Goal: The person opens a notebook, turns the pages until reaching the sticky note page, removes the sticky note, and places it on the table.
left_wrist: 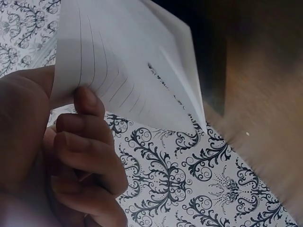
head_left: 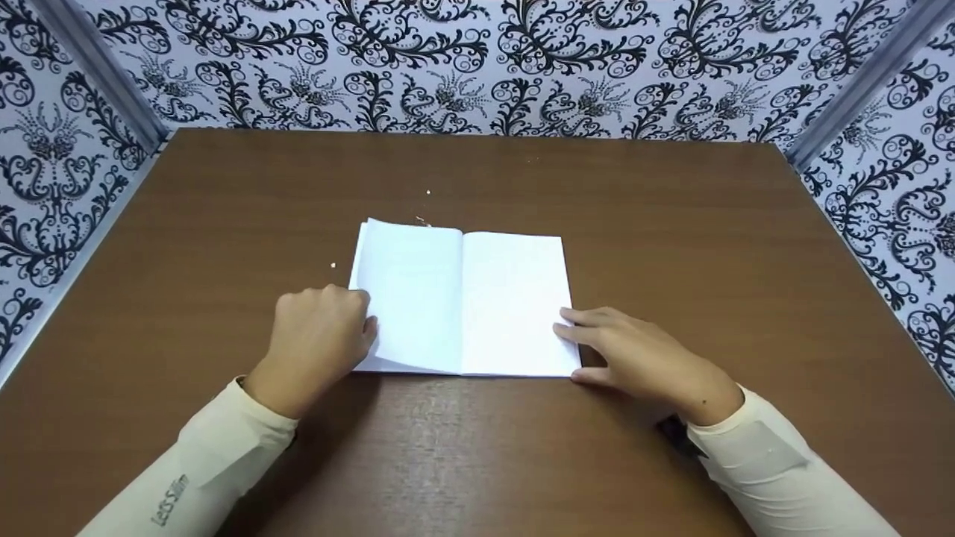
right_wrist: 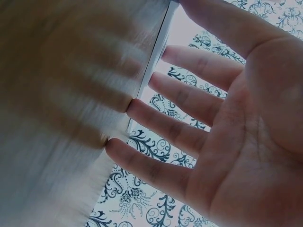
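Some paper (left_wrist: 106, 56), apparently in curled fingers (left_wrist: 92, 153)

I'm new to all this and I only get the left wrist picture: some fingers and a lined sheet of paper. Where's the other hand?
Observer: In the head view, the right hand is at the right edge of an open notebook, with two fingertips reaching over that edge.
Visitor: Oh, a whole notebook! Is that hand clenched like a fist?
Observer: No. In the right wrist view, its fingers are nearly straight and spread apart.
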### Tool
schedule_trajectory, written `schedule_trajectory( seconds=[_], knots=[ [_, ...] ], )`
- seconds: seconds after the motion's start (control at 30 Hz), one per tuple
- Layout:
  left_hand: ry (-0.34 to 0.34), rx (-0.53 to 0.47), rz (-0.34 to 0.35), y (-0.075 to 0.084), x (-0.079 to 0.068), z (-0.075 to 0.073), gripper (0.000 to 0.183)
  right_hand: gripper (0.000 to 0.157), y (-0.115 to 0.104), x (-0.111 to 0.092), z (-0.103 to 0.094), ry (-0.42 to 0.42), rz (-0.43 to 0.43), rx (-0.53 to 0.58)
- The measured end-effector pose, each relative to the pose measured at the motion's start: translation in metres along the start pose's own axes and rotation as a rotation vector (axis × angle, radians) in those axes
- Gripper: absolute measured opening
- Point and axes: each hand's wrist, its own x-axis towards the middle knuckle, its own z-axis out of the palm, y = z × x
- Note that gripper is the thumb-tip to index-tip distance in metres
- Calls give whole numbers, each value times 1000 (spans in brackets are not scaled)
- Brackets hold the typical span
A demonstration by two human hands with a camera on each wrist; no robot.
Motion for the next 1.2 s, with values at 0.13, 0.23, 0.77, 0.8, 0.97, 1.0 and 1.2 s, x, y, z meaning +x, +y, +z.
schedule_trajectory(
  seconds=[0.13,0.23,0.77,0.8,0.97,1.0,1.2],
  knots=[
    [-61,17,-1,-3,1,5,36,64,0,1,-1,-2,1,-3],
    [-98,34,0,-5,1,9,37,65,0,1,-1,-7,5,-2],
    [-188,141,44,-6,-1,23,43,64,0,-1,-1,-9,5,-11],
    [-187,142,45,-6,-1,24,43,64,0,-1,-1,-8,4,-11],
    [-167,148,51,-5,-1,24,44,64,0,-1,0,0,-1,-14],
    [-170,151,48,-5,-1,23,45,64,0,-1,0,1,-1,-14],
    [-207,196,27,-4,-2,17,55,63,0,0,0,2,-3,-16]
  ],
)
